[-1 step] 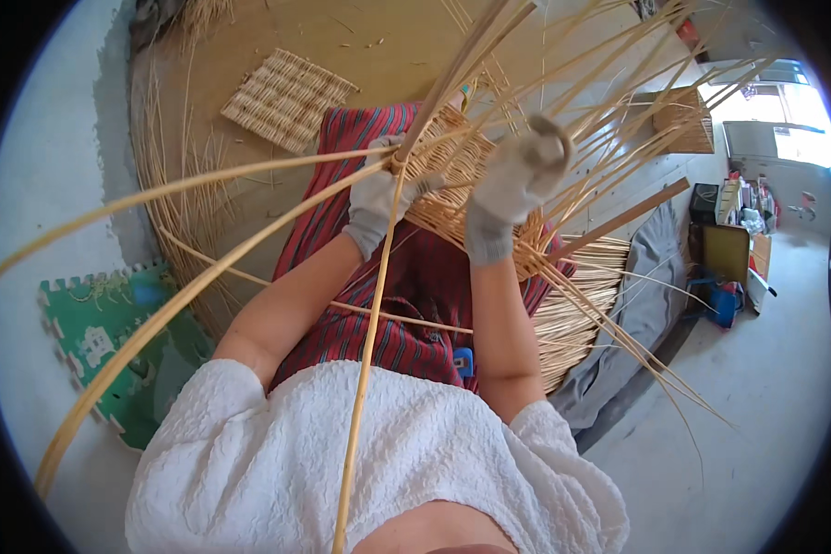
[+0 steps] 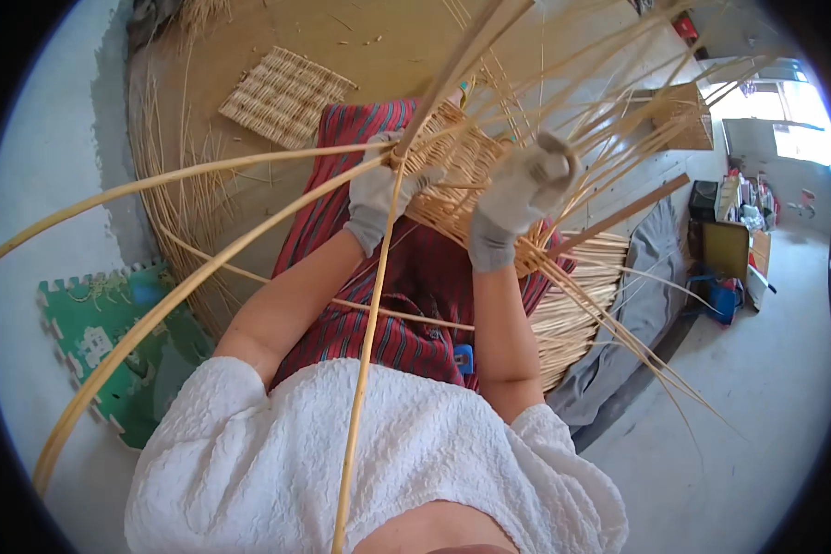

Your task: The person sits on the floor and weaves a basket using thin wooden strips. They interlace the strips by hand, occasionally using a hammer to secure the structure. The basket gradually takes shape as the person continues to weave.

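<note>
On my lap, over a red striped cloth (image 2: 379, 323), sits a partly woven wicker basket (image 2: 452, 171) with long loose rods standing out of it. My left hand (image 2: 376, 198), in a whitish glove with a grey cuff, is closed on the basket's left corner beside a flat wooden stake (image 2: 457, 69). My right hand (image 2: 517, 194), gloved alike, is raised over the basket's right side with its fingers curled. What those fingers hold is hidden among the rods. A thin rod (image 2: 462, 186) crosses the weave between both hands. Thicker rods (image 2: 222, 263) curve from the left corner toward me.
A woven wicker panel (image 2: 288, 97) lies on the brown floor sheet, with loose rods at the left. A green foam mat (image 2: 120, 351) lies at left. Bundled rods (image 2: 577, 314) and grey cloth (image 2: 623, 314) lie at right. A blue tape measure (image 2: 463, 359) rests by my lap.
My right hand has dropped slightly toward me and turned a little. The rods on the right have swayed and look blurred. My left hand stays in place.
</note>
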Demonstrator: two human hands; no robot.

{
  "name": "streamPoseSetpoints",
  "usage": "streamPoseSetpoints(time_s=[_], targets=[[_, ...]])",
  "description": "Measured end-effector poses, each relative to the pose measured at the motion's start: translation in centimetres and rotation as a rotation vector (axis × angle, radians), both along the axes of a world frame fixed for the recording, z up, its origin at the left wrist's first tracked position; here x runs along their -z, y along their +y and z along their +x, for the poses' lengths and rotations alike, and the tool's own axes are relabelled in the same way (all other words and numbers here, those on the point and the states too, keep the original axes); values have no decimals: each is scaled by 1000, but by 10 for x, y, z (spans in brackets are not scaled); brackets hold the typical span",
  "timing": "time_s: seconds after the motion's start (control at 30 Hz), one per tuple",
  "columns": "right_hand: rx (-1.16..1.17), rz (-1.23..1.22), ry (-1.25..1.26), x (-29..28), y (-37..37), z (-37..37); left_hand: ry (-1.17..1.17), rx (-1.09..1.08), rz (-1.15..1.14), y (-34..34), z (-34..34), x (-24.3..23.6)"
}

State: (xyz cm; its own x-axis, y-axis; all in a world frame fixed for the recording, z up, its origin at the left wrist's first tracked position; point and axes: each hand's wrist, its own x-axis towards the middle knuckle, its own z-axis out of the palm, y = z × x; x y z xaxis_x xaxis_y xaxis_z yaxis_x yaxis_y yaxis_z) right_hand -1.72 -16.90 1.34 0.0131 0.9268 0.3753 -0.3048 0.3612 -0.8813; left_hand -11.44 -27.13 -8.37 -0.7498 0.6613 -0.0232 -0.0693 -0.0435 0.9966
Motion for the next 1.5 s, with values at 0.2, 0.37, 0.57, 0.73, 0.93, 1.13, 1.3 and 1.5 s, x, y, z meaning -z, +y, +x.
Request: streamPoseSetpoints(time_s=[0.2, 0.37, 0.57, 0.73, 0.93, 1.13, 1.3, 1.5], targets=[[-525, -149, 448, 52, -37, 120, -19, -41, 85, 0, 8, -25], [-29, -570, 165, 31, -42, 150, 116, 221, 76, -49, 37, -38], [-120, -213, -299, 30, -36, 141, 91, 921, -544, 26, 26, -80], [157, 462, -888, -32, 38, 59, 49, 773, -529, 27, 46, -79], [-169, 103, 156, 24, -14, 142, -42, 748, -508, 27, 31, -74], [24, -186, 195, -4, -60, 138, 462, 545, -464, 44, 43, -81], [135, -217, 27, -21, -58, 179, 477, 92, -3, 42, 54, -73], [106, -283, -246, -43, -22, 230, 272, 704, -134, 56, 112, -69]])
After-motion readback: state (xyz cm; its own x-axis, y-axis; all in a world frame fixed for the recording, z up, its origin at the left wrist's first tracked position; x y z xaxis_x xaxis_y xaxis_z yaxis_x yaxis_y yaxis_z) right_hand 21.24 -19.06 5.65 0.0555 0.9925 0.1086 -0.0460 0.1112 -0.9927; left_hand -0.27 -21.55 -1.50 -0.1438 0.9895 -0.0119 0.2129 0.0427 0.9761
